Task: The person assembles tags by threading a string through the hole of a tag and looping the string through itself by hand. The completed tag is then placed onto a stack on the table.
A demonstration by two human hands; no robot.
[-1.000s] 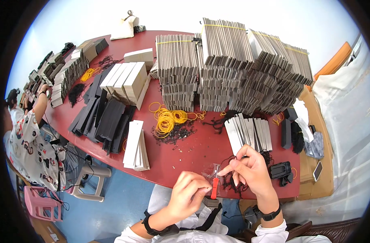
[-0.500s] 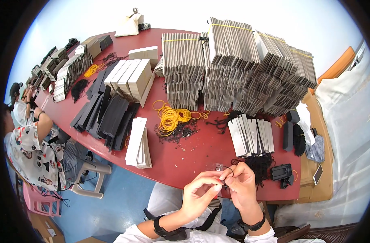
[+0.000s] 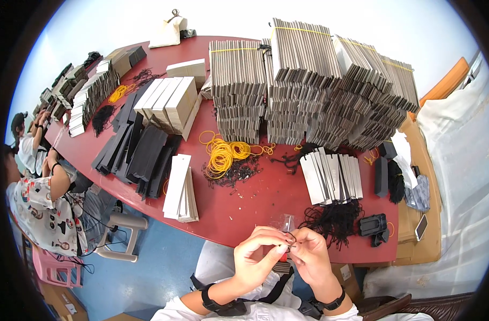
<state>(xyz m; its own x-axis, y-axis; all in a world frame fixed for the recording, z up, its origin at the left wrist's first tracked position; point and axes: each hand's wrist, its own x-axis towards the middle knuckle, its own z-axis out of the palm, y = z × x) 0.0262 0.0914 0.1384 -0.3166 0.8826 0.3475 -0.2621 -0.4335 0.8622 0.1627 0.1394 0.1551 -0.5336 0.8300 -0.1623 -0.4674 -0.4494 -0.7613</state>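
At the table's near edge, my left hand [image 3: 253, 261] and my right hand [image 3: 313, 260] meet fingertip to fingertip. Both pinch a thin black cord [image 3: 292, 236], whose small loop shows above the fingers. Its other parts are hidden by my fingers. A small clear plastic piece [image 3: 289, 221] lies on the table just beyond my fingertips. Right of it is a tangled heap of black cords [image 3: 335, 222]. White cards [image 3: 330, 176] with black cords among them stand in a leaning row behind that heap.
Tall bundles of grey boards [image 3: 303, 69] rise along the far side of the red table [image 3: 244, 206]. Yellow rubber bands [image 3: 221, 159], white cards [image 3: 177, 192] and black strips [image 3: 148, 155] lie left of centre. A black tray [image 3: 372, 226] is at right. Other people sit at left.
Both hands have shifted slightly left and down, still together. The cord loop has dropped lower and looks smaller between the fingers. The view has shifted a little.
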